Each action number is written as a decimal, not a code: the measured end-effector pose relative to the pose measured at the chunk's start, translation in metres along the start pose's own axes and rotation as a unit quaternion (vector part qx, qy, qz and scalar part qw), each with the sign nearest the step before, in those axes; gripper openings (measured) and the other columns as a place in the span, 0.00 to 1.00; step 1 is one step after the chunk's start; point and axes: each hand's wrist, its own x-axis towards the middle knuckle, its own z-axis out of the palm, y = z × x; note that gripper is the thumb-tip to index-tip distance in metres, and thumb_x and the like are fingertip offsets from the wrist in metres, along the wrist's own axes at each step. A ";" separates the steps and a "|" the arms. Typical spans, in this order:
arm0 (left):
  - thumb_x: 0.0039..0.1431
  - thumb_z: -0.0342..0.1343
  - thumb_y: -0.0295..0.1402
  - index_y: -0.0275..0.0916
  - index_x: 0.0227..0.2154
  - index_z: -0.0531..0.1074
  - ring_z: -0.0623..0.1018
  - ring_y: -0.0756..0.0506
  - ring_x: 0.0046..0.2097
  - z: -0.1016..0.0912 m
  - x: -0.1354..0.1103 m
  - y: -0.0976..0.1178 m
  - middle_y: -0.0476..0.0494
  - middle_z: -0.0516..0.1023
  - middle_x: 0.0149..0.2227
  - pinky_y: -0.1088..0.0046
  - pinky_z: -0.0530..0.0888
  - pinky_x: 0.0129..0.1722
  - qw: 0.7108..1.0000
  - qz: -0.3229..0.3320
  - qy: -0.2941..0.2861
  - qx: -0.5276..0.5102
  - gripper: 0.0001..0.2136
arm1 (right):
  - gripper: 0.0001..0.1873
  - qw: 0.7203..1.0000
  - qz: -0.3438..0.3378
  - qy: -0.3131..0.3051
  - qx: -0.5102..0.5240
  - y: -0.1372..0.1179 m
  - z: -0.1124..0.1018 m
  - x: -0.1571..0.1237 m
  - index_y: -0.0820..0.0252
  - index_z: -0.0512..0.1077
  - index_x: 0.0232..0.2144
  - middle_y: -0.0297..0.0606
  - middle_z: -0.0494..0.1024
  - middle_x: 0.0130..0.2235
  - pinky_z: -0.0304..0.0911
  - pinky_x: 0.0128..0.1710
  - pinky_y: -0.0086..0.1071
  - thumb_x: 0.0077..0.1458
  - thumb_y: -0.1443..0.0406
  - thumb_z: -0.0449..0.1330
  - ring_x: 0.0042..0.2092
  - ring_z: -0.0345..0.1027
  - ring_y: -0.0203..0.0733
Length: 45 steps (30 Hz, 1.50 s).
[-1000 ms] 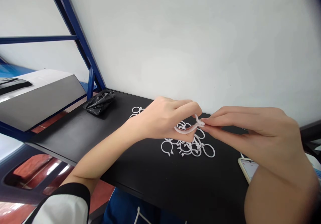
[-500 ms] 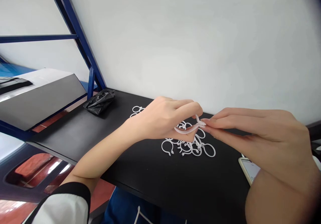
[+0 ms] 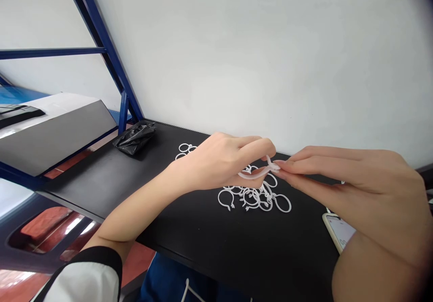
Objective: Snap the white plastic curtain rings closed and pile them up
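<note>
A white plastic ring (image 3: 254,174) with a small clasp is held up between my two hands, over the black table. My left hand (image 3: 226,160) curls around the ring's curved band, its fingers closed on it. At the clasp end, my right hand (image 3: 352,176) pinches the ring between thumb and fingertips. Below the hands lies a loose pile of similar white rings (image 3: 252,197), some open at their clasps. More white rings (image 3: 184,148) lie behind my left wrist, partly covered by it.
A crumpled black plastic bag (image 3: 135,139) sits at the far left of the black table (image 3: 209,234). A phone (image 3: 338,230) lies at the right, partly behind my right wrist. A blue metal frame (image 3: 104,45) rises at the left, against a white wall (image 3: 253,58).
Both hands have shifted very slightly to the right with the ring still gripped between them. A little more of the phone's screen shows. The pile has not moved.
</note>
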 end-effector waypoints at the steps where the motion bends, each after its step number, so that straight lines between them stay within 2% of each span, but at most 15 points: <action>1: 0.61 0.51 0.31 0.40 0.34 0.61 0.56 0.56 0.21 0.000 0.000 0.000 0.58 0.64 0.23 0.79 0.56 0.19 1.000 -0.001 -0.003 0.000 0.03 | 0.07 1.000 0.000 -0.001 -0.001 0.000 0.000 0.000 0.52 0.75 0.31 0.30 0.80 0.28 0.67 0.22 0.31 0.55 0.71 0.63 0.26 0.74 0.37; 15: 0.62 0.48 0.30 0.39 0.34 0.61 0.59 0.56 0.22 0.000 -0.001 0.000 0.56 0.67 0.25 0.78 0.55 0.20 1.000 0.003 -0.009 0.015 0.02 | 0.08 1.000 0.002 0.002 0.004 -0.001 -0.002 0.000 0.51 0.76 0.31 0.29 0.80 0.28 0.66 0.21 0.31 0.56 0.71 0.62 0.28 0.75 0.38; 26: 0.63 0.48 0.30 0.39 0.34 0.61 0.56 0.55 0.23 0.000 -0.001 -0.001 0.57 0.65 0.26 0.78 0.55 0.19 1.000 0.000 -0.011 0.011 0.02 | 0.06 1.000 -0.004 -0.002 -0.025 -0.004 -0.001 0.001 0.54 0.72 0.30 0.30 0.79 0.27 0.65 0.21 0.31 0.58 0.71 0.61 0.25 0.72 0.35; 37: 0.63 0.48 0.30 0.40 0.34 0.61 0.54 0.55 0.22 0.000 0.000 0.000 0.58 0.61 0.25 0.79 0.54 0.19 1.000 -0.005 -0.011 0.004 0.02 | 0.07 0.999 -0.008 -0.006 -0.032 -0.003 0.000 0.001 0.56 0.72 0.29 0.32 0.80 0.28 0.65 0.22 0.30 0.58 0.70 0.60 0.28 0.74 0.37; 45: 0.63 0.48 0.30 0.39 0.34 0.61 0.53 0.55 0.24 -0.001 -0.002 0.000 0.57 0.63 0.27 0.79 0.54 0.19 1.000 -0.001 -0.015 0.013 0.02 | 0.08 0.999 -0.010 -0.004 -0.046 -0.005 0.000 0.004 0.57 0.71 0.28 0.33 0.80 0.27 0.65 0.22 0.30 0.59 0.71 0.59 0.27 0.74 0.36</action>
